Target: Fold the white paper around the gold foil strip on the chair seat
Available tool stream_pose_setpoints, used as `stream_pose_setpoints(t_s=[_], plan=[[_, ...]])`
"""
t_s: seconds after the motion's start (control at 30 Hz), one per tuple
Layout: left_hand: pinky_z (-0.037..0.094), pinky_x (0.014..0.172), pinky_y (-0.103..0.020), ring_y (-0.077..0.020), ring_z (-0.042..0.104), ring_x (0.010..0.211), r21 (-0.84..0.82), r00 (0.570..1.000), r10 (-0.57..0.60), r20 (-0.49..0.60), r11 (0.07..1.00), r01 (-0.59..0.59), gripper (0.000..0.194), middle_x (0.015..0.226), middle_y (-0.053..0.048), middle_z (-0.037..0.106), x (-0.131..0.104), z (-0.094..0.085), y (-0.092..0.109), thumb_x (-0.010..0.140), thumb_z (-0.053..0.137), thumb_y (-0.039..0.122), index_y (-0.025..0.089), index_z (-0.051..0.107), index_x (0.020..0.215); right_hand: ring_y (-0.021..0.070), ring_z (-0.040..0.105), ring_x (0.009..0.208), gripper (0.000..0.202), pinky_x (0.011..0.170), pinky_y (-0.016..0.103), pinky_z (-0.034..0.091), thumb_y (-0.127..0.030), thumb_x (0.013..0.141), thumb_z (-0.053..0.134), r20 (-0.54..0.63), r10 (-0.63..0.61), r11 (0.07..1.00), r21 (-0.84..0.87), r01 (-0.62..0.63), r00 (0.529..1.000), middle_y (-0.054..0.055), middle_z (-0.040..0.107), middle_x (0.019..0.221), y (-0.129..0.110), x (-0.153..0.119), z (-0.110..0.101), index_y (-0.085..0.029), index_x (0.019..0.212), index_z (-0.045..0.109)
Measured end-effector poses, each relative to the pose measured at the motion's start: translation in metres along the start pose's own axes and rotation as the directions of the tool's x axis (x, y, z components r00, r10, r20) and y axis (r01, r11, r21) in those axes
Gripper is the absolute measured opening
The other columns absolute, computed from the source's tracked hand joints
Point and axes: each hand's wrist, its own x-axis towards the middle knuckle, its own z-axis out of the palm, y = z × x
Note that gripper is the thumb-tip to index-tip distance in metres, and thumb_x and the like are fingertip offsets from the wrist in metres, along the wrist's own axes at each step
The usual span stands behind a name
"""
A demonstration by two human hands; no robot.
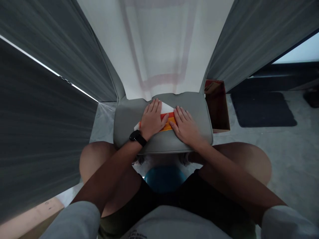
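A folded sheet of paper [167, 108], white with red and yellow-orange bands, lies on the grey chair seat [127, 114]. My left hand [154, 119] rests flat on its left part, fingers stretched out and pointing away from me. On the right end of the paper lies my right hand [186, 126], palm down with fingers extended. The two thumbs point toward each other over the coloured bands. Both palms hide much of the sheet, and a white corner shows beside my left wrist, which wears a black watch [135, 135].
A white sheet [164, 43] hangs over the chair's backrest. Grey curtains [50, 109] stand close on both sides. An open cardboard box [216, 106] sits right of the chair, with a dark mat [264, 109] beyond. Below the seat's front is something blue [164, 179].
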Motion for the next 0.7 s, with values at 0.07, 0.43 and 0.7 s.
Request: stream_pose_setpoints(t_s=[0.07,0.43,0.7], plan=[[0.03,0.129,-0.049,-0.0334,0.036,0.158,-0.015,1.0,0.015,-0.007,1.0,-0.015,0.069,0.167,-0.025,0.04,0.0,0.0,-0.001,0.108,0.041,0.047,0.0,0.04,0.158,0.0323,0.031,0.161,0.074,0.132,0.055,0.023,-0.053,0.111,0.023,-0.033,0.032,0.999,-0.001,-0.033,0.999,0.021,0.033,0.171,0.002,-0.004,0.003,-0.003,0.164,0.036],[0.03,0.13,-0.05,-0.0288,0.042,0.155,0.054,1.0,-0.01,-0.03,0.998,0.011,0.058,0.165,-0.016,0.047,-0.078,-0.031,-0.032,0.11,0.028,0.036,0.009,0.048,0.157,0.0357,0.039,0.155,0.082,0.128,0.056,0.025,-0.06,0.109,0.021,-0.177,0.113,0.991,-0.048,-0.124,0.978,0.026,0.041,0.165,0.011,-0.018,0.015,0.001,0.159,0.043],[0.025,0.129,-0.063,-0.033,0.039,0.157,0.139,0.983,-0.174,-0.061,0.974,0.181,0.061,0.167,-0.019,0.042,-0.101,-0.04,-0.034,0.109,0.023,0.035,0.01,0.044,0.161,0.0354,0.036,0.157,0.083,0.13,0.054,0.024,-0.058,0.109,0.022,-0.14,0.098,0.991,-0.082,-0.11,0.985,0.028,0.037,0.166,0.008,-0.017,0.01,0.006,0.159,0.04]])
